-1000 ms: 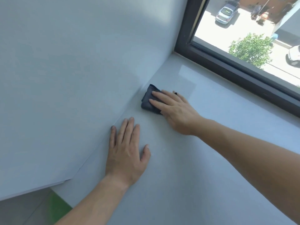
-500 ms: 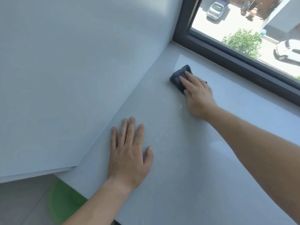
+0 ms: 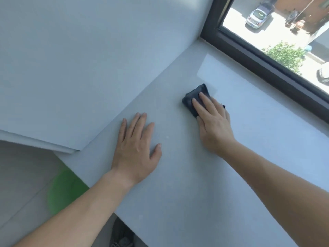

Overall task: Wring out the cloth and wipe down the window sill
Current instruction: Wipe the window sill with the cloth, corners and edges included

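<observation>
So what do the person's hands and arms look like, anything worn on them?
Nothing worn shows. The left hand and right hand are ungloved, with no ring, watch or bracelet visible. The left forearm and right forearm are uncovered to the frame edge, no sleeve in view.

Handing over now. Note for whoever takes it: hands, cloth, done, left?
Left hand: flat on the window sill, holds nothing.
Right hand: straight fingers press the dark cloth onto the sill.
Cloth: folded, short of the window frame, not touching it.
Done: cloth on sill, wiping begun; wringing cannot be confirmed.
Left: probably the near and right stretches of sill.
</observation>
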A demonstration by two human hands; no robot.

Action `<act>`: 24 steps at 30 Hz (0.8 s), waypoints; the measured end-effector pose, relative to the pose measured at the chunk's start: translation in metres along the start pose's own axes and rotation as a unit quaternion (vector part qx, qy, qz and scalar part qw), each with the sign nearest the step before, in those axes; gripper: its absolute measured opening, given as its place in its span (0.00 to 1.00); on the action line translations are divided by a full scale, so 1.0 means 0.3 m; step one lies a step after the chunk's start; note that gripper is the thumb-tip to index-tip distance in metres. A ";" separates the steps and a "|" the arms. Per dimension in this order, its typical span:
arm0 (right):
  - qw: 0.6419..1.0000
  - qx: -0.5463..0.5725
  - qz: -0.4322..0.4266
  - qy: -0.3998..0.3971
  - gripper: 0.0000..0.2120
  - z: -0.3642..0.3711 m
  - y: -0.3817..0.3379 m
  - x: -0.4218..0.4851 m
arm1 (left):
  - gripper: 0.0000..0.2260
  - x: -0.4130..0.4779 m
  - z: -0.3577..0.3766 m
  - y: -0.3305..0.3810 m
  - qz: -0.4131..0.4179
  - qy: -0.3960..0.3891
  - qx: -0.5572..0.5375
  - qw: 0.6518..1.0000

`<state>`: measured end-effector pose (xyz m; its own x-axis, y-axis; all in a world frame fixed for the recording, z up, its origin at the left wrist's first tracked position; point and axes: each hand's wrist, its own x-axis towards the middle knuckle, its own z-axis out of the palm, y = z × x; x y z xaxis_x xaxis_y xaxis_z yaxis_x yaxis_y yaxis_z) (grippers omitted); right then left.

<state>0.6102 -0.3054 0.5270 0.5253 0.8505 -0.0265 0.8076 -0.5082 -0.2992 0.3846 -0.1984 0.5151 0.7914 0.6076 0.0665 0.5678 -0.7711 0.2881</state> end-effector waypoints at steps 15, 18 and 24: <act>0.945 -0.009 -0.313 -0.096 0.25 0.051 -0.137 -0.069 | 0.28 -0.309 0.010 0.198 -0.241 0.016 0.026 0.970; 0.941 -0.026 -0.325 -0.094 0.25 0.046 -0.133 0.081 | 0.29 -0.309 0.008 0.199 -0.243 0.010 0.033 0.969; 0.974 0.005 -0.223 -0.048 0.24 0.101 -0.293 0.107 | 0.28 -0.316 0.009 0.191 -0.240 0.023 0.020 0.970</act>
<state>0.5479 -0.2293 0.5235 0.0942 0.9954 0.0186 0.9469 -0.0838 -0.3103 0.3428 -0.3007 0.5226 0.4226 0.9060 -0.0226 0.8779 -0.4030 0.2587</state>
